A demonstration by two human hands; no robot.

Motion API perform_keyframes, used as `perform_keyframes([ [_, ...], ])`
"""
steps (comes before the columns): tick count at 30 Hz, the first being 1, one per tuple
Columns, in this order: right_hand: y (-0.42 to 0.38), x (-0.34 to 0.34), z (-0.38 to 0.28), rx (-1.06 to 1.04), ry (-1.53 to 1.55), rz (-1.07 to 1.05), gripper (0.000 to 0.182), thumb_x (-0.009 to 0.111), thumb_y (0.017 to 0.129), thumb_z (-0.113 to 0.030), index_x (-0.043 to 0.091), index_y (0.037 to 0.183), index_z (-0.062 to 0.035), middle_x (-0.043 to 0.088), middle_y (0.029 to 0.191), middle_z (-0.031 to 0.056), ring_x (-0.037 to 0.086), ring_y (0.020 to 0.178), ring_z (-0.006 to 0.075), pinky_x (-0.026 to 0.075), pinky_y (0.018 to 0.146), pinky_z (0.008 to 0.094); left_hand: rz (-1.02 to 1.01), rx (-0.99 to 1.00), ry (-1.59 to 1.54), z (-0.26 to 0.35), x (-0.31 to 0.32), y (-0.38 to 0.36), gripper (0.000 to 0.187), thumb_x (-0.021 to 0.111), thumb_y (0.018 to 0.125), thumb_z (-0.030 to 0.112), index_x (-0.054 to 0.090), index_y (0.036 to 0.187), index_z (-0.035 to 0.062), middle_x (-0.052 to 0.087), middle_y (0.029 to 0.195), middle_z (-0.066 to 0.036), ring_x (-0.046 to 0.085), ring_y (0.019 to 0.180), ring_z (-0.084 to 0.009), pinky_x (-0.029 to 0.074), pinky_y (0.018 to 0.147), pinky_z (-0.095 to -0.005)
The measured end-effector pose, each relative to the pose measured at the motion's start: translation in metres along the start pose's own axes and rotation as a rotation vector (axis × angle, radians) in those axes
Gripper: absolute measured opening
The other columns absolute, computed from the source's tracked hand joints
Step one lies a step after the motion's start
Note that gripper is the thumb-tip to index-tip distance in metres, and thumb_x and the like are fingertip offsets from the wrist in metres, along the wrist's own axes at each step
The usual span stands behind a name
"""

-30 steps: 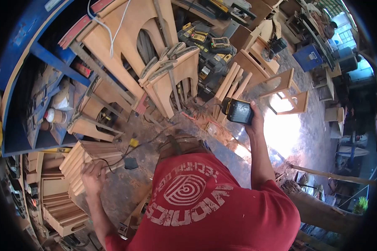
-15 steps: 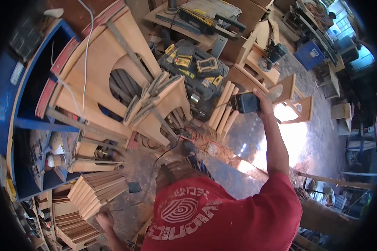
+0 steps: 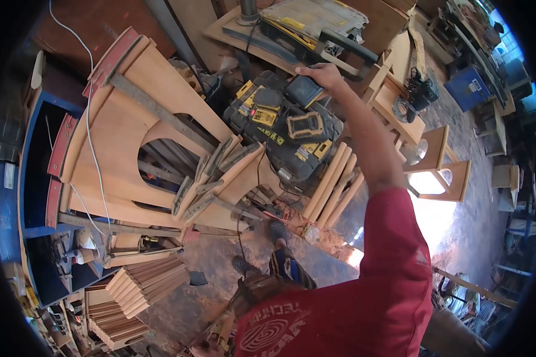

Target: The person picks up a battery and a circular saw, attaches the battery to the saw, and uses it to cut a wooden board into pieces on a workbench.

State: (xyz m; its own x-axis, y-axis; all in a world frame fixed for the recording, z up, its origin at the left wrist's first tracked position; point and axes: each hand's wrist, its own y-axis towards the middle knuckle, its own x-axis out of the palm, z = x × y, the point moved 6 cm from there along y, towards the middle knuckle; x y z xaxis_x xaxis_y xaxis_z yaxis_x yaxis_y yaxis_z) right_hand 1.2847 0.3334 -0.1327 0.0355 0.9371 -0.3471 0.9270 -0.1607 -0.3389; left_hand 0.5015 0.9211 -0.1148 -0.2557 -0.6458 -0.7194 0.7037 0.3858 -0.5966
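My right hand [image 3: 323, 74] reaches far forward, its fingers closed over the edge of a dark box-shaped device [image 3: 304, 91]. The exact kind of device cannot be made out. It sits over the top right part of a black tool case [image 3: 283, 163]. Yellow-and-black battery chargers, one showing a red light [image 3: 263, 114] and another lying beside it [image 3: 305, 126], rest on the case just below the device. At the bottom edge, my left hand [image 3: 206, 347] is partly cut off and dim, low by my body. Its fingers are not clear.
Clamped curved wooden panels [image 3: 116, 128] fill the left side. Stacked wooden slats [image 3: 142, 284] stand lower left. Rounded wooden pieces [image 3: 335, 184] lean right of the case. A clear-lidded organizer [image 3: 315, 21] sits on a bench behind. A dark cord [image 3: 240, 229] hangs near my feet.
My right hand has carried the dark device forward and left, from beside the rounded wooden pieces to over the tool case. My left hand has moved from near the slats towards my body.
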Motion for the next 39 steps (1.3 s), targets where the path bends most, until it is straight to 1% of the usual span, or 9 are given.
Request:
perform_keyframes([
  [1,0.017,0.008,0.003,0.034,-0.028,0.009,0.065,0.090,0.072,-0.041,0.070,0.108,0.0079,0.071,0.099,0.0156,0.073,0.082,0.0276,0.065,0.064,0.0491,0.075,0.119,-0.125,0.024,0.000,-0.003,0.065,0.076,0.093,0.029,0.049,0.142,-0.0038,0.069,0.110,-0.018,0.062,0.093,-0.0272,0.052,0.084,-0.0414],
  [8,0.081,0.041,0.045,0.308,0.003,-0.045,0.056,0.083,0.081,-0.045,0.069,0.110,0.0018,0.070,0.110,0.0157,0.072,0.096,0.0349,0.065,0.074,0.0544,0.376,-0.294,-0.608,0.169,-0.031,-0.029,0.025,0.080,0.090,0.019,0.066,0.092,-0.0015,0.061,0.083,-0.005,0.050,0.076,-0.0195,0.048,0.075,-0.0379],
  [13,0.090,0.036,0.073,0.424,0.012,-0.155,0.046,0.071,0.091,-0.043,0.069,0.117,-0.0052,0.069,0.118,0.0125,0.071,0.103,0.0329,0.064,0.081,0.0503,0.167,-0.131,-0.568,0.214,-0.046,-0.008,0.021,0.079,0.091,0.020,0.067,0.090,0.0025,0.057,0.075,0.001,0.048,0.071,-0.0118,0.043,0.065,-0.0316],
  [19,0.102,0.024,0.094,0.327,-0.136,0.087,0.039,0.065,0.094,-0.032,0.066,0.122,-0.0045,0.066,0.124,0.0137,0.070,0.106,0.0325,0.065,0.079,0.0507,0.104,-0.097,-0.513,0.240,-0.048,0.008,0.022,0.073,0.096,0.024,0.072,0.100,0.0016,0.059,0.073,0.003,0.045,0.064,-0.0076,0.039,0.057,-0.0291],
  [25,0.080,0.018,0.083,0.274,-0.102,-0.190,0.062,0.075,0.085,-0.038,0.059,0.135,-0.0041,0.064,0.128,0.0168,0.070,0.101,0.0334,0.064,0.075,0.0487,0.051,-0.067,-0.502,0.240,-0.055,0.014,0.027,0.070,0.099,0.026,0.072,0.106,-0.0003,0.063,0.075,0.003,0.047,0.063,-0.0063,0.041,0.056,-0.0274],
  [28,0.080,0.027,0.088,0.110,-0.448,-0.318,0.081,0.081,0.077,-0.045,0.052,0.142,-0.0062,0.063,0.131,0.0175,0.069,0.102,0.0302,0.063,0.073,0.0428,0.084,-0.041,-0.532,0.244,-0.048,0.014,0.025,0.070,0.099,0.024,0.072,0.104,-0.0005,0.062,0.072,0.003,0.046,0.062,-0.0057,0.040,0.055,-0.0268],
  [29,0.082,0.030,0.087,0.007,-0.648,-0.287,0.088,0.089,0.068,-0.043,0.055,0.138,-0.0030,0.060,0.138,0.0208,0.057,0.128,0.0349,0.052,0.100,0.0421,0.095,-0.033,-0.543,0.243,-0.045,0.014,0.024,0.070,0.099,0.023,0.072,0.104,-0.0006,0.061,0.071,0.003,0.046,0.061,-0.0055,0.040,0.055,-0.0265],
  [32,0.079,0.038,0.098,-0.251,-0.879,-0.195,0.099,0.091,0.062,-0.039,0.048,0.144,-0.0030,0.057,0.142,0.0227,0.052,0.133,0.0377,0.042,0.112,0.0415,0.040,-0.034,-0.470,0.231,-0.039,0.017,0.022,0.068,0.100,0.021,0.070,0.098,-0.0006,0.060,0.069,0.002,0.045,0.060,-0.0054,0.038,0.054,-0.0265],
  [39,0.082,0.025,0.139,-0.246,-0.510,-0.184,0.105,0.081,0.066,-0.014,0.029,0.157,-0.0059,0.056,0.142,0.0234,0.051,0.134,0.0393,0.042,0.112,0.0382,0.070,-0.035,-0.473,0.238,-0.037,0.014,0.023,0.066,0.101,0.020,0.065,0.086,0.0032,0.058,0.067,0.002,0.045,0.061,-0.0058,0.038,0.054,-0.0270],
])
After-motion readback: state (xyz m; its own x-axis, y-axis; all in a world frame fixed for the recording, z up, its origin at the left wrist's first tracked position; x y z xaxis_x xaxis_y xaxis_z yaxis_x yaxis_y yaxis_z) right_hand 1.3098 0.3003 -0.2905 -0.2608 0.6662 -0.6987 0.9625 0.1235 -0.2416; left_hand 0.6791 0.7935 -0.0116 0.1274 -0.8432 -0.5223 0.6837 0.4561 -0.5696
